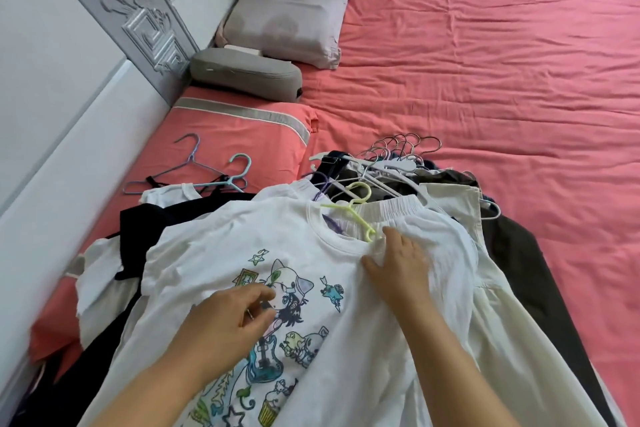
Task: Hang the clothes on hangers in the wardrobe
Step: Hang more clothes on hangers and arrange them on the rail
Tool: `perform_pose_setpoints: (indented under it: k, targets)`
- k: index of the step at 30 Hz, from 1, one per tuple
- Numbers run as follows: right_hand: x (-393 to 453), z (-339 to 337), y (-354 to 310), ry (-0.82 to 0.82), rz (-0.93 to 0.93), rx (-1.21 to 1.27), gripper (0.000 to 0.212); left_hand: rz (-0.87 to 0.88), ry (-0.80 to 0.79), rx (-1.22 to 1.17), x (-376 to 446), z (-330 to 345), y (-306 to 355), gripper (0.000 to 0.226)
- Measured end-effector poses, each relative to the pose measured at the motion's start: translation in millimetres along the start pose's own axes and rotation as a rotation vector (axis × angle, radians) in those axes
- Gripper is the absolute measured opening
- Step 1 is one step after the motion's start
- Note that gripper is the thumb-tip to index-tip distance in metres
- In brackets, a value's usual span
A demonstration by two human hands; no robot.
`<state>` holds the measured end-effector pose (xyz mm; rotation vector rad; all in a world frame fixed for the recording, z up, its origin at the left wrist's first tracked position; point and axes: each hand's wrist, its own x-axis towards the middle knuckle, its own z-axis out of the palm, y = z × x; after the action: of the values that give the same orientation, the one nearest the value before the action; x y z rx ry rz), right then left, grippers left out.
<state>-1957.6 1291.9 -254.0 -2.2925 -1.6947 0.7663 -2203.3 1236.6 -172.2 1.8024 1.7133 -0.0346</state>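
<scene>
A white T-shirt [214, 253] with a cartoon print lies on top of a heap of clothes on the bed. A yellow-green hanger [358, 208] sticks out of its neck opening. My right hand [398, 263] lies on the shirt's right shoulder beside the collar, fingers fairly straight and pressing the cloth. My left hand [235, 319] hovers over the print with loosely curled fingers and nothing in them. Under the shirt lie dark garments [156, 218] and cream ones [498, 322]. A bunch of white hangers with metal hooks [398, 152] rests at the heap's far end.
Two blue hangers [214, 173] lie on a pink pillow [242, 135] to the left. A grey cushion [246, 71] and a pale pillow [291, 7] sit by the padded headboard [69, 62]. The pink sheet [502, 80] stretches to the right.
</scene>
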Motion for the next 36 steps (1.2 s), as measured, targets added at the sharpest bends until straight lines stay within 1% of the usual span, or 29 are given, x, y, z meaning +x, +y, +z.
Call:
perform_pose_setpoints:
  k: [2,3,6,10,13,14,17,18,20,22,24,26,29,32,34,36]
  targets:
    - [7,2,-7,-0.033,0.011,-0.029,0.06,0.008,0.011,-0.003,4,-4,0,0.026]
    - [10,2,-9,-0.03,0.018,-0.032,0.055,0.011,0.015,-0.004,5,-7,0,0.026]
    - [14,-4,-18,0.036,0.034,-0.034,0.027,0.003,0.017,-0.016,4,-16,-4,0.022]
    - [2,-19,-37,0.112,0.006,0.004,0.015,-0.008,0.053,-0.029,-5,-29,-12,0.02]
    - [-12,-36,-54,0.163,-0.062,0.04,0.004,-0.008,0.111,-0.064,-16,-45,-19,0.018]
    - [-17,-42,-62,0.17,-0.098,0.054,0.011,-0.007,0.137,-0.072,-21,-51,-22,0.019]
    - [-38,-62,-84,0.169,-0.231,0.144,0.042,0.013,0.218,-0.08,-34,-68,-34,0.024]
    - [-47,-68,-91,0.166,-0.289,0.165,0.048,0.02,0.268,-0.099,-38,-72,-37,0.027]
    - [-66,-79,-110,0.146,-0.417,0.178,0.055,0.061,0.467,-0.126,-52,-83,-45,0.041]
    - [-85,-89,-130,0.121,-0.55,0.19,0.056,0.138,0.708,-0.094,-70,-98,-55,0.06]
    - [-105,-98,-153,0.123,-0.713,0.211,0.051,0.192,0.868,-0.094,-94,-114,-62,0.066]
    - [-127,-106,-181,0.117,-0.842,0.241,0.045,0.23,0.962,-0.064,-125,-129,-70,0.066]
    - [-163,-113,-222,0.091,-0.979,0.298,0.043,0.223,1.048,0.001,-180,-140,-86,0.065]
    - [-203,-108,-263,0.02,-1.123,0.347,0.042,0.131,1.15,0.04,-244,-143,-108,0.058]
    - [-234,-100,-286,-0.023,-1.206,0.328,0.039,0.061,1.211,0.073,-288,-146,-124,0.051]
    - [-269,-90,-307,-0.066,-1.282,0.316,0.036,0.028,1.256,0.061,-333,-147,-139,0.042]
